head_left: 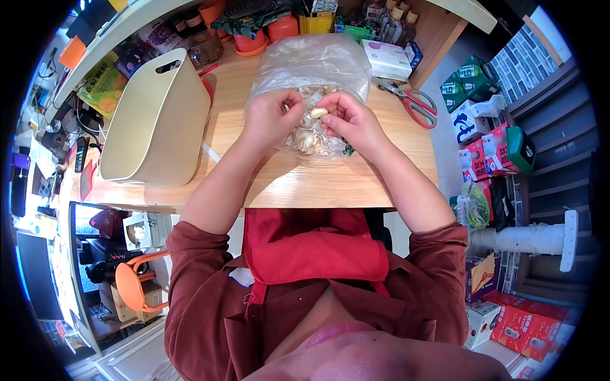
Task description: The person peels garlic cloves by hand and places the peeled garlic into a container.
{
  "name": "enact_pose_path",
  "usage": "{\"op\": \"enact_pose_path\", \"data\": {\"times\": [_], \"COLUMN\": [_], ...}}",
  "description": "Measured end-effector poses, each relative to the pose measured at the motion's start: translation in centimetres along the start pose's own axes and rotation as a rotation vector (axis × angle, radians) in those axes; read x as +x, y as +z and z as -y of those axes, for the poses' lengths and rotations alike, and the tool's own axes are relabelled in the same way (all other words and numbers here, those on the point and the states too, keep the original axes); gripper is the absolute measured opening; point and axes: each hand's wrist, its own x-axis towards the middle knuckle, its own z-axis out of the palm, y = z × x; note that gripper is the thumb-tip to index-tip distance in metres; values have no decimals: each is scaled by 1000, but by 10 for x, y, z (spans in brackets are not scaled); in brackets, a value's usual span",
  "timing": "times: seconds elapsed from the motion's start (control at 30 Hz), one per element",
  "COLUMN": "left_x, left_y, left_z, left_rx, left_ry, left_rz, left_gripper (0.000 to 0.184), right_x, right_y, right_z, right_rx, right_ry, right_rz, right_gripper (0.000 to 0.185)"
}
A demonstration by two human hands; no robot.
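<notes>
A pale peeled garlic clove (318, 113) sits between the thumb and fingertips of my right hand (353, 122). My left hand (274, 115) is beside it, its thumb and fingers pinched together; whatever they hold, if anything, is hidden. Both hands are over the mouth of a clear plastic bag (311, 58) lying on the wooden table. Garlic (309, 141) with loose papery skins fills the opening of the bag, below and between my hands.
A tall cream bin (152, 127) stands on the table at the left. Red-handled scissors (416, 105) lie right of the bag, near a white box (386, 60). Pots and bottles line the back. Cartons (486, 152) are stacked on the floor at right.
</notes>
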Motion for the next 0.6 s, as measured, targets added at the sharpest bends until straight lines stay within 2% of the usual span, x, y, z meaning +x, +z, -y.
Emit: {"op": "enact_pose_path", "data": {"times": [0.07,0.17,0.37,0.6], "left_x": [1,1,-3,-3], "left_y": [-2,4,-4,-2], "left_z": [0,10,-8,-5], "left_rx": [50,14,-142,-100], "left_ry": [0,105,59,147], "left_rz": [28,-34,102,78], "left_gripper": [10,12,15,16], "right_x": [0,1,0,0], "right_y": [-1,-3,-2,-4], "right_z": [-1,-2,3,3], "right_rx": [23,75,93,118], "right_ry": [-5,-32,-31,-33], "right_rz": [5,25,8,15], "right_gripper": [20,21,20,18]}}
